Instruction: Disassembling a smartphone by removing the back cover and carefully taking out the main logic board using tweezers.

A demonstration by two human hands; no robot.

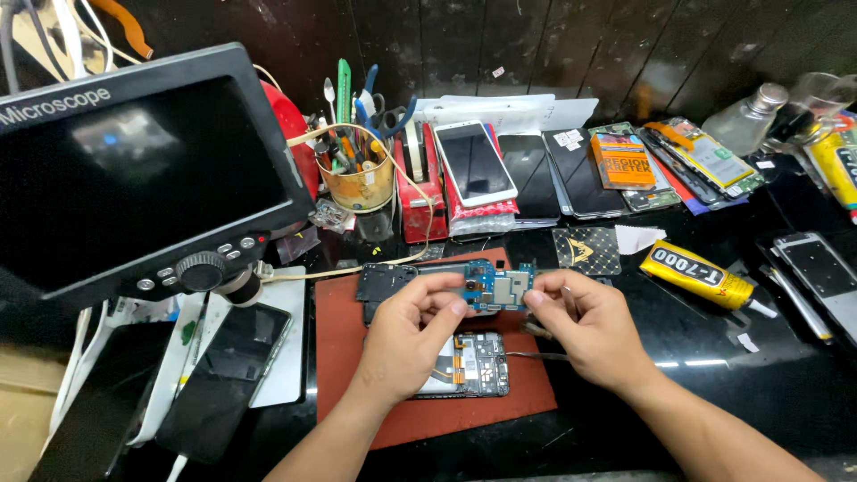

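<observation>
Cluttered black workbench (714, 393), red mat (344, 330), my left hand (406, 335) and right hand (585, 326) pinching a blue circuit board (498, 289) by its ends, opened phone (473, 366) beneath.

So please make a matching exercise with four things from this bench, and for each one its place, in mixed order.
Things:
1. circuit board
2. opened phone
3. glue tube
4. tool cup

Places:
A. on the red mat, under the hands
B. behind the mat, beside the red box
C. held between left hand and right hand
D. on the black table, right of the mat

Pairs: 1-C, 2-A, 3-D, 4-B
</observation>
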